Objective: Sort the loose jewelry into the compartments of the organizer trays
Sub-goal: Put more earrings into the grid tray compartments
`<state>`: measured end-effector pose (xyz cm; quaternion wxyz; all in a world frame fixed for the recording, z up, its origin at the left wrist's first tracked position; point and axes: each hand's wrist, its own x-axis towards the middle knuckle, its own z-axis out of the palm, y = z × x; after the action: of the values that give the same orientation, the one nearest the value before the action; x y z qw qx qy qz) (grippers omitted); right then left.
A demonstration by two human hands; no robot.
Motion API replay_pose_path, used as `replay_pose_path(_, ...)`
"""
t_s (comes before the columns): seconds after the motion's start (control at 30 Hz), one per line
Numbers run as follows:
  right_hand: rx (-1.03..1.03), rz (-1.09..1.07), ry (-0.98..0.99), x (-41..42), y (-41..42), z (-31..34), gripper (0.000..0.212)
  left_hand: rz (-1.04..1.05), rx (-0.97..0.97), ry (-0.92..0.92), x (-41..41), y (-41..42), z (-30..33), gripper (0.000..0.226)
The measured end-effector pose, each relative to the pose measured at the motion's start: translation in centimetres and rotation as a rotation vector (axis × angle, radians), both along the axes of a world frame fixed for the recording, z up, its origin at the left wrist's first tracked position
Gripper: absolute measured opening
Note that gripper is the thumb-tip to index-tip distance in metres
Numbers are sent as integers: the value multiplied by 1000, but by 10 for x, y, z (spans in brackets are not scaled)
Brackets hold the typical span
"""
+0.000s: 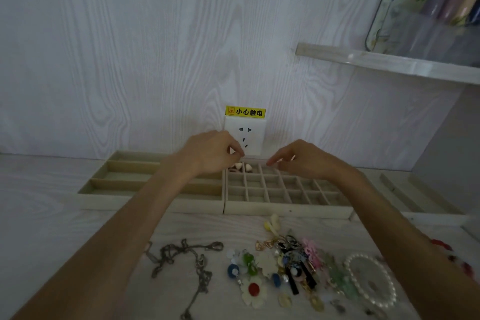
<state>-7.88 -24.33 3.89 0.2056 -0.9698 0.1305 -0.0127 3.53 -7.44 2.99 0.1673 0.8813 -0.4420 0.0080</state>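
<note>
Head view: two beige organizer trays side by side at back of table. Long-slot tray (124, 179) on left, slots look bare. Grid tray (285, 209) on right; its back-left cells hold small cream heart pieces (242, 166) & a pinkish bit, other cells bare.

Left hand (207, 153) above the trays' join, fingers curled, thumb & forefinger tips together over the hearts; can't tell if anything's pinched. Right hand (298, 158) over grid tray's back row, fingers loosely curled, holds nothing visible.

Loose jewelry pile (285, 265) lies on table nearer the person, between the forearms, well apart from both hands: metal chain (181, 254), flower charm (254, 291), pearl bracelet (371, 280).
</note>
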Motion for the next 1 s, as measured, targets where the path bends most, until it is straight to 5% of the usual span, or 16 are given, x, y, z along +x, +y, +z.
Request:
replay_pose_path(0.2, -63, 298, 175, -56, 30, 4, 17, -115, 35, 128, -43, 34, 8, 23)
replay_pose_path(0.33, -113, 259, 70, -74, 42, -11, 19, -211, 45, 312, -65, 43, -7, 23)
replay_pose_path(0.63, 31, 294, -8, -117, 41, -22, 22, -324, 43, 375, -94, 66, -39, 30)
replay_pose_path(0.8, 29, 189, 55, -143, 12, -18, 28, -313, 73, 305, -97, 76, -47, 36)
replay_pose_path(1.0, 4, 72, 161, -184, -12, -26, 44, -197, 51, 18, -101, 71, -46, 40)
